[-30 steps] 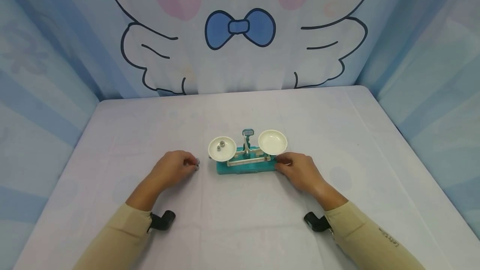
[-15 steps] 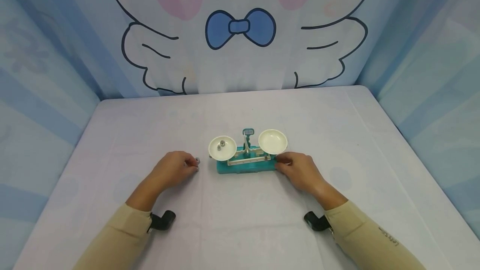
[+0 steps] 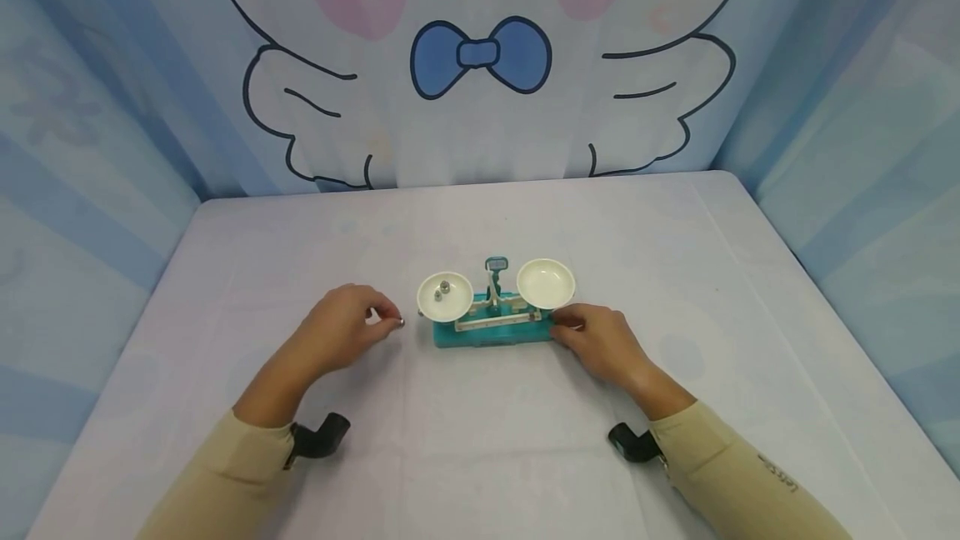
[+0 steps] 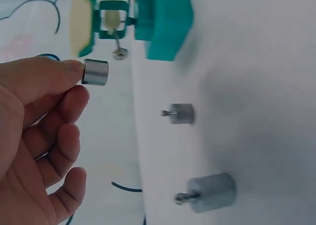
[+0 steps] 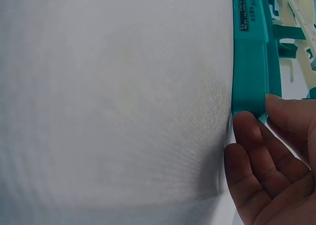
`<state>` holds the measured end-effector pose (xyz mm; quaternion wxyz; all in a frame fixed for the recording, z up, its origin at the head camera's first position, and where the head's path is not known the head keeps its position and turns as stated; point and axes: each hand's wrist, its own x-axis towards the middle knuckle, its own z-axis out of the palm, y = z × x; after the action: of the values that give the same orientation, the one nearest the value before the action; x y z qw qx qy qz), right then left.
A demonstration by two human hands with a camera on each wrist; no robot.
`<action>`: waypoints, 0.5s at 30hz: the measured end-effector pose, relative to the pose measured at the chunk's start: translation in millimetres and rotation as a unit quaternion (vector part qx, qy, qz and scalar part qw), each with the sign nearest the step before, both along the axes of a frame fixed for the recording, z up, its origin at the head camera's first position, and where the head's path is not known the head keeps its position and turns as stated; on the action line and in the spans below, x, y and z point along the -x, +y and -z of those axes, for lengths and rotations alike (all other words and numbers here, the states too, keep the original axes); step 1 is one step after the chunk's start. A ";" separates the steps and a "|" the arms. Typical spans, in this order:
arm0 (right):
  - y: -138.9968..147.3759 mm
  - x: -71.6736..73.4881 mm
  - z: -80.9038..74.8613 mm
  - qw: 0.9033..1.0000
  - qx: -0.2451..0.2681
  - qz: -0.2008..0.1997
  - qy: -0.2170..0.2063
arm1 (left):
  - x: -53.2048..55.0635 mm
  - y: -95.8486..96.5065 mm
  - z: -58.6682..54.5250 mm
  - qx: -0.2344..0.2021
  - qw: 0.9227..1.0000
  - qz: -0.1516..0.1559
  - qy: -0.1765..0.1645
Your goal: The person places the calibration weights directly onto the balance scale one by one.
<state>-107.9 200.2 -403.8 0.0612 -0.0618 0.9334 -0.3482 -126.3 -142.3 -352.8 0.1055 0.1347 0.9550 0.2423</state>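
A teal balance scale (image 3: 491, 334) stands mid-table, its cream left pan (image 3: 459, 307) bearing two small metal weights (image 3: 445, 287). Its right pan (image 3: 545, 283) sits higher than the left one. Just left of the scale, my left hand (image 3: 347, 327) pinches a small cylindrical metal weight (image 4: 96, 72) between thumb and forefinger, raised off the table. The other fingers curl loosely. My right hand (image 3: 600, 344) grips the right end of the base, thumb on top and fingers at its end (image 5: 249, 106).
Two more knobbed weights, a smaller one (image 4: 181, 113) and a larger one (image 4: 213, 192), stand on the white cloth below my left hand; the hand hides them in the head view. Patterned curtains (image 3: 480, 140) enclose the table's back and sides.
My left hand has lifted slightly up and toward the scale with a weight between its fingertips. My right hand and the scale have stayed put.
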 end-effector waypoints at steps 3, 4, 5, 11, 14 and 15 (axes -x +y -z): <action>0.0 0.8 0.4 1.000 -0.003 0.000 0.000 | -0.8 2.5 -10.1 -0.006 1.000 0.007 0.007; 0.1 0.9 0.6 1.000 -0.004 -0.001 0.000 | -1.0 3.8 -13.0 -0.007 1.000 0.010 0.009; 0.1 1.2 0.9 1.000 -0.006 -0.001 0.001 | -1.0 5.2 -15.4 -0.007 1.000 0.013 0.011; 0.7 1.5 1.2 1.000 -0.007 -0.003 0.000 | 2.4 18.4 -23.6 -0.003 1.000 0.020 0.014; 0.6 1.6 1.4 1.000 -0.004 -0.001 -0.002 | 4.7 24.7 -25.0 0.000 1.000 0.018 0.014; 0.5 1.7 1.6 1.000 -0.004 -0.001 -0.003 | 5.3 26.3 -25.2 0.000 1.000 0.018 0.015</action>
<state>-109.5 200.7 -405.4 0.0645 -0.0614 0.9344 -0.3448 -131.6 -116.0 -327.6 0.0951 0.1551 0.9540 0.2384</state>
